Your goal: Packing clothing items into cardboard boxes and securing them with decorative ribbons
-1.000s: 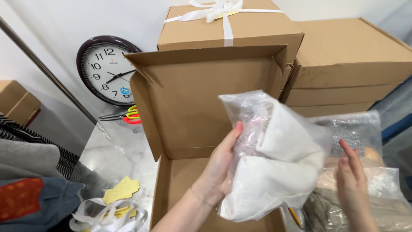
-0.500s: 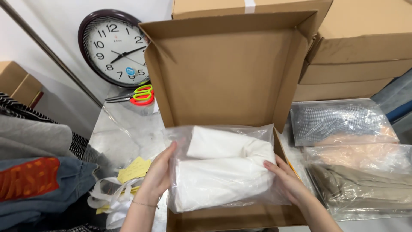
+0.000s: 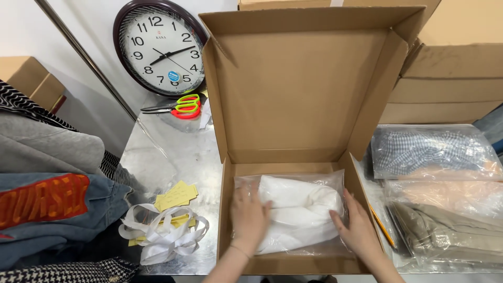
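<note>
The bagged white garment (image 3: 296,212), a folded white cloth in a clear plastic bag, lies flat in the tray of the open cardboard box (image 3: 293,105) on the steel table (image 3: 173,157). Its long axis runs from 9 to 3 o'clock across the box floor, and it fills most of the tray from wall to wall.

Left hand (image 3: 249,215): rests palm down on the 9 o'clock end of the bag. Its grip is loose, fingers spread and flat on the plastic, closed on nothing.

Right hand (image 3: 359,228): lies against the 3 o'clock end of the bag, between the bag and the box's right wall. Fingers are extended and apart, pressing the plastic edge rather than clamping it. Whether the fingertips tuck under the bag cannot be told, as the plastic hides them.

Both hands touch the garment, one at each end of the long axis; neither is nearer than the other.

The box lid stands upright at 12 o'clock from the tray. At 9 o'clock from the box lie yellow paper tags (image 3: 175,195) and a coil of white ribbon (image 3: 162,236). At 11 o'clock are scissors (image 3: 178,106) with bright handles and a round wall clock (image 3: 161,48) leaning on the wall. At 3 o'clock lie further bagged garments (image 3: 445,194), well apart from the hands.
</note>
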